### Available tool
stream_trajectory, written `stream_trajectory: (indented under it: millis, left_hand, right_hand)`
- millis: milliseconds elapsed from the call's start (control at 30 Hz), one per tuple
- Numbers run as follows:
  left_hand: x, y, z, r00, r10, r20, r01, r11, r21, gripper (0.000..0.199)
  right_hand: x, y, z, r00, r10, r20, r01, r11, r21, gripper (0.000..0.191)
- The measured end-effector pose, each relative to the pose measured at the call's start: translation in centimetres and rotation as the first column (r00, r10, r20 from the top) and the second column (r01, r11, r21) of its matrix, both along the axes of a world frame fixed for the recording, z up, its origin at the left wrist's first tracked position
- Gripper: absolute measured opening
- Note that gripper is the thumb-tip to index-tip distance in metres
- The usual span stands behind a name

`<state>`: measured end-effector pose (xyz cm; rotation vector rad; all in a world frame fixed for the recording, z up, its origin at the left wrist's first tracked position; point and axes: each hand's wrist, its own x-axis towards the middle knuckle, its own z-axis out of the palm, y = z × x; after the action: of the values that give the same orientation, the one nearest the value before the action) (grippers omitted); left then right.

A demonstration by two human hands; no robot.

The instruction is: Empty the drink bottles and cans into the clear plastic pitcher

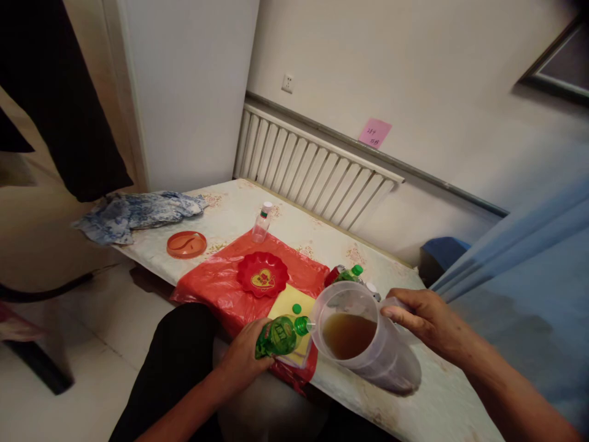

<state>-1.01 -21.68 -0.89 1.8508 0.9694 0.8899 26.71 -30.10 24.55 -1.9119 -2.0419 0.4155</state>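
My left hand point(246, 362) is wrapped round a green bottle point(279, 336) with its open mouth pointing right, at the spout of a clear plastic pitcher point(391, 359). By its handle, my right hand point(416, 316) grips the pitcher, which is tilted toward the bottle and holds brown liquid point(350, 335). A green cap point(297, 308) lies on a yellow sheet point(281, 302) just behind the bottle. Further back, a red scalloped plate point(262, 274) rests on red plastic point(207, 279).
On the table point(381, 270) are a clear bottle point(261, 224), an orange round dish point(186, 244), a blue-white cloth point(142, 215) and, behind the pitcher, a green-capped bottle point(350, 274) by a red can point(333, 275). A radiator point(313, 166) lines the wall; a blue curtain point(529, 227) hangs right.
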Motion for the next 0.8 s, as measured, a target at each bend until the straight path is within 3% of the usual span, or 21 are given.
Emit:
stream_trajectory:
  millis: [800]
  left_hand:
    - [0.2, -0.3, 0.0, 0.999, -0.024, -0.027, 0.024, 1.0, -0.002, 0.058]
  right_hand:
    - [-0.9, 0.5, 1.1, 0.995, 0.058, 0.079, -0.054, 0.998, -0.043, 0.047]
